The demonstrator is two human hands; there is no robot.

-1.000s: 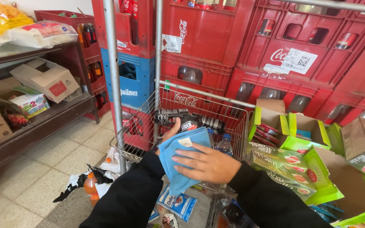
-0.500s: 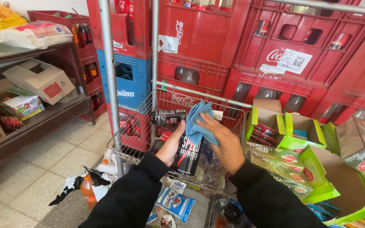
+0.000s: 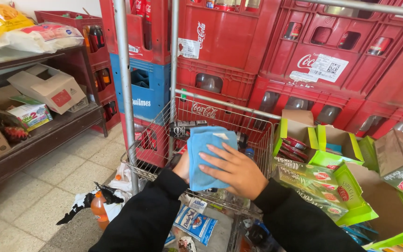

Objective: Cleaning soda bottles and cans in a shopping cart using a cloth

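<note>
1. Right hand [image 3: 235, 171]: fingers spread nearly flat, palm pressed onto a folded blue cloth [image 3: 207, 156] above the wire basket [image 3: 162, 140].
2. Left hand [image 3: 182, 167]: mostly hidden behind the cloth, supporting it from underneath; how far it is closed cannot be told.
3. Dark cans [image 3: 186, 129]: lie inside the basket, just beyond the cloth.
4. Red bottle crates [image 3: 239, 51]: stacked behind the basket.
5. Green cardboard boxes [image 3: 325, 179]: beside the right sleeve.
6. Orange bottle [image 3: 100, 211]: stands on the tiled floor, lower left.
</note>
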